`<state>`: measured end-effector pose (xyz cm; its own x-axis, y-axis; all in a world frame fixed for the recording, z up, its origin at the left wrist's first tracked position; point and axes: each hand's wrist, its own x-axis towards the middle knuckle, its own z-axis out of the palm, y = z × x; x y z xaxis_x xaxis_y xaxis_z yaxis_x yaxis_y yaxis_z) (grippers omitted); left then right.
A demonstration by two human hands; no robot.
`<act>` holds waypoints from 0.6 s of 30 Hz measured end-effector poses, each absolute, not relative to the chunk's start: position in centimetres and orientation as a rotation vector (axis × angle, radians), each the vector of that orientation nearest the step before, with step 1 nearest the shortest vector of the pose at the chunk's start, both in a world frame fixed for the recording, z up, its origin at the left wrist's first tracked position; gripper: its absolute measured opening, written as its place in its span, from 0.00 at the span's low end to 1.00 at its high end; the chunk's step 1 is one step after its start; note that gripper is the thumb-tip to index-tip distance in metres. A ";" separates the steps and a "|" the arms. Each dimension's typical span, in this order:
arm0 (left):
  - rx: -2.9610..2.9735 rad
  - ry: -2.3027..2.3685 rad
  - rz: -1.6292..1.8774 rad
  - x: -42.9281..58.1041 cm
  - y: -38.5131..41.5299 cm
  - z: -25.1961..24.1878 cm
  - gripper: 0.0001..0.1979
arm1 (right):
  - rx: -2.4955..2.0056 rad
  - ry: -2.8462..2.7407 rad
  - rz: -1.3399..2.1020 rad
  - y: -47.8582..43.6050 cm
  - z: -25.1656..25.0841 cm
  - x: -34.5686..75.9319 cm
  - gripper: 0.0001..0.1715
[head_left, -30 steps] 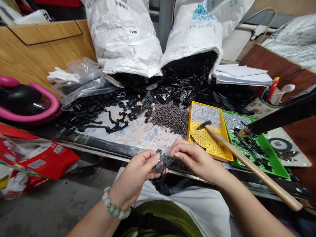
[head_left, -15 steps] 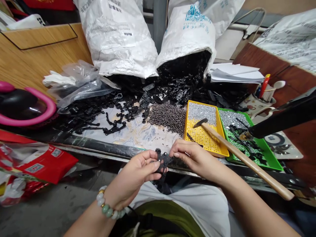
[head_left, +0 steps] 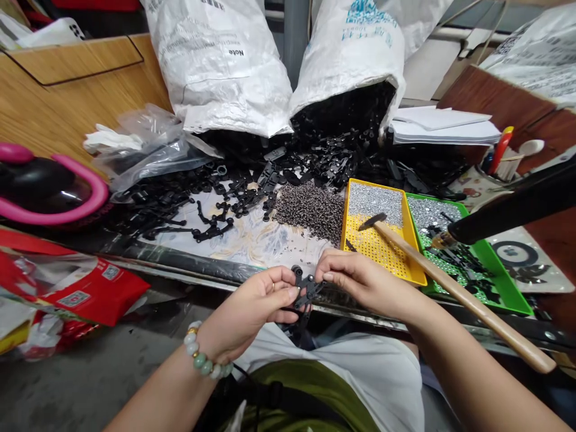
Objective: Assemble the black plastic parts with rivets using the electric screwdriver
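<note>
Holding a small black jointed linkage [head_left: 310, 292] right at the bench's near edge, just above the lap. Got the left hand [head_left: 261, 297] clamped on one side, thumb on top and fingers underneath, and the right hand [head_left: 360, 282] pinching the other end, thumb and fingertips together. Can't make out any tiny bit hidden in that pinch, tbh. Got a heap of little metal rivets [head_left: 310, 210] just beyond on the bench [head_left: 252, 243], with loose black parts [head_left: 211, 228] scattered left. Also got a hammer [head_left: 468, 294] lying across the yellow tray [head_left: 382, 261], next to a green tray [head_left: 510, 288]. Backed by white sacks [head_left: 229, 72] at the rear.
</note>
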<state>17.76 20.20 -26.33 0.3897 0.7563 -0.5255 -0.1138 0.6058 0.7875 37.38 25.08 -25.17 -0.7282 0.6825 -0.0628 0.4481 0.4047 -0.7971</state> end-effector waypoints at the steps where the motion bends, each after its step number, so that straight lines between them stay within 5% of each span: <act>1: 0.743 1.034 0.614 17.7 20.3 -26.3 0.07 | -0.989 -2.413 1.199 25.0 -25.0 37.3 0.11; 18: 0.813 0.982 0.640 18.2 21.1 -26.4 0.11 | -1.075 -2.537 0.896 24.5 -24.9 37.2 0.10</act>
